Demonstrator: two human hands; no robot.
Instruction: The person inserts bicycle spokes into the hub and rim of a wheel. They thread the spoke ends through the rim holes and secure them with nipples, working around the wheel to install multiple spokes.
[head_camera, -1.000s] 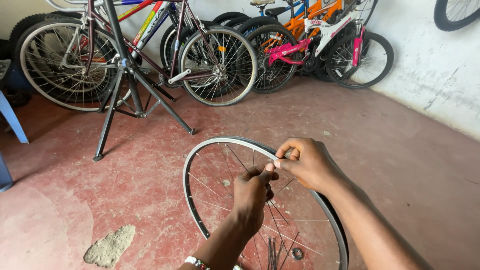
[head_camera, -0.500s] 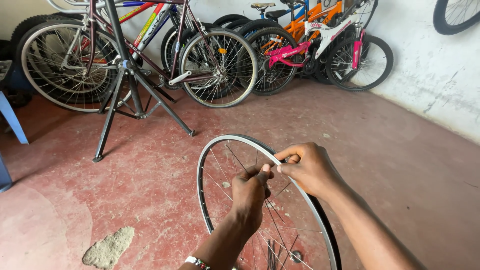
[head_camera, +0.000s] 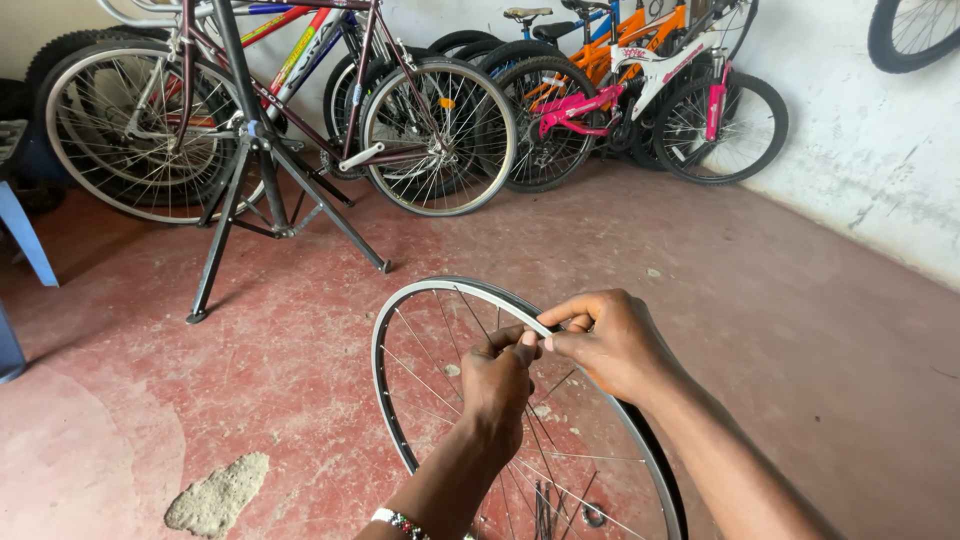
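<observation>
A bare silver bicycle wheel rim with thin steel spokes (head_camera: 400, 330) stands on edge over the worn red concrete floor (head_camera: 800, 330), tilted slightly and running out of the lower edge of the view. It carries no tyre.

The person's left hand (head_camera: 497, 385) reaches up inside the rim among the spokes, with its fingers curled and the thumb and forefinger pinched together just under the rim's upper right arc; what they pinch is too small to make out. A beaded bracelet (head_camera: 400, 522) sits on that wrist. The right hand (head_camera: 612, 343) lies over the outside of the same arc, its fingers closed around the rim edge and its fingertips meeting those of the left hand.

Beyond the rim, up and to the left, stands a black folding metal repair stand (head_camera: 262, 170) holding a dark maroon bicycle frame with two spoked wheels (head_camera: 380, 110). Farther behind the rim, against the white wall (head_camera: 870, 140), a row of parked bicycles in orange, white and pink (head_camera: 640, 80) leans together. Left of the rim, near the bottom, a grey patch of rough cement (head_camera: 215, 495) marks the floor. Far to the left of the rim, a pale blue plastic leg (head_camera: 28, 240) of some seat shows at the edge.
</observation>
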